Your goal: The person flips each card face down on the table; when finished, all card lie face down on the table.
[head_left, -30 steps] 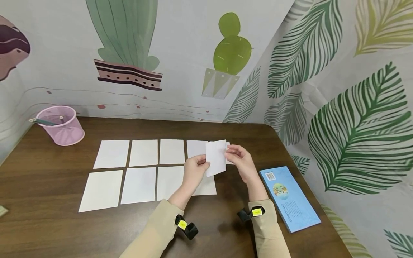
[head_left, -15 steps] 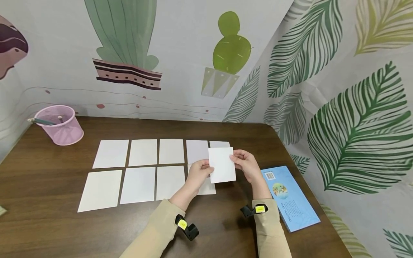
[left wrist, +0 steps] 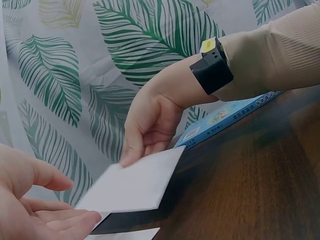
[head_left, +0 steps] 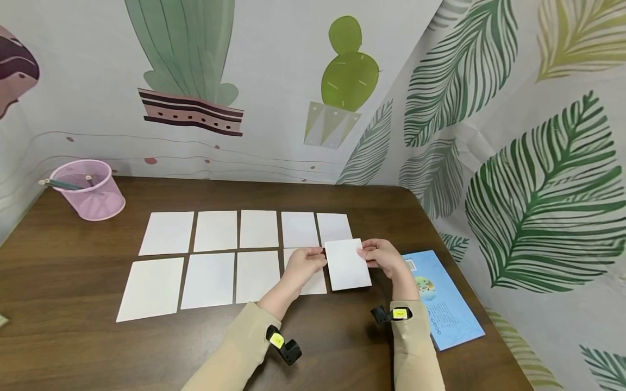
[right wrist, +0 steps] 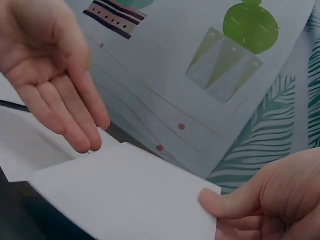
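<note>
My right hand pinches a white card by its right edge, thumb on top. The card is held low over the table at the right end of the nearer row. By its left edge is my left hand. In the left wrist view, that hand's thumb and fingers are spread apart with nothing gripped between them. Several white cards lie flat in two rows, among them one at the far right and one at the near left.
A blue book lies right of the right forearm. At the back left stands a pink mesh pen cup with pencils in it. The brown table meets a patterned wall covering at the back.
The card has turned from upright to nearly flat and come down to the right, toward the person. My right hand moved along with it; the left has let go of its left edge.
</note>
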The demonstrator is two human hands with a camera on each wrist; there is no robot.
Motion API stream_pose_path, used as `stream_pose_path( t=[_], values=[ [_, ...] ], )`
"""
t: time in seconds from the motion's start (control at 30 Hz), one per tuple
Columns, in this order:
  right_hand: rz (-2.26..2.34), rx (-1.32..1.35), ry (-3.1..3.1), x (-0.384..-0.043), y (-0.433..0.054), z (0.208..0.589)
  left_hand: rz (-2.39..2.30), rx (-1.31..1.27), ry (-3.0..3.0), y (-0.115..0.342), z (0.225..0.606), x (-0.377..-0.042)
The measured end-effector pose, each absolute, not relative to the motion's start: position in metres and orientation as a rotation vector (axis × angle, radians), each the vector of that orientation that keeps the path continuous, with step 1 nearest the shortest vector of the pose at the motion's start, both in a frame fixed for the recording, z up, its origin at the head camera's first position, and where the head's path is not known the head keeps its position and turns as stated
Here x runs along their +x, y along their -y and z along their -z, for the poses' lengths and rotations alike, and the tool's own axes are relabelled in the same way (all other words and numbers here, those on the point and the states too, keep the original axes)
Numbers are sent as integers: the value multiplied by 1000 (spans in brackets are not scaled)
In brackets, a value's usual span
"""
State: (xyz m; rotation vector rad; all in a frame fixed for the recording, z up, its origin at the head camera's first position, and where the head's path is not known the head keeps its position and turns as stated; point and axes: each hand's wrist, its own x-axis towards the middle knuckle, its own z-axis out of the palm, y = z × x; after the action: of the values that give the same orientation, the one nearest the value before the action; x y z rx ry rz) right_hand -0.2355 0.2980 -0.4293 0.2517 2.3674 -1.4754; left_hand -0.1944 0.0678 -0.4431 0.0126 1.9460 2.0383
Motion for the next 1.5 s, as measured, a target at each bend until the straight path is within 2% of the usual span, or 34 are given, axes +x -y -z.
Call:
stream_pose_path(
  t=[0.77, 1.5],
  values=[
    [1180, 433, -2544, -230, -287, 436, -1817, 165, -2044, -76, 445, -184],
    [1204, 434, -2568, -231, -289, 440, -1820, 167, -2029, -75, 449, -185]
  ],
)
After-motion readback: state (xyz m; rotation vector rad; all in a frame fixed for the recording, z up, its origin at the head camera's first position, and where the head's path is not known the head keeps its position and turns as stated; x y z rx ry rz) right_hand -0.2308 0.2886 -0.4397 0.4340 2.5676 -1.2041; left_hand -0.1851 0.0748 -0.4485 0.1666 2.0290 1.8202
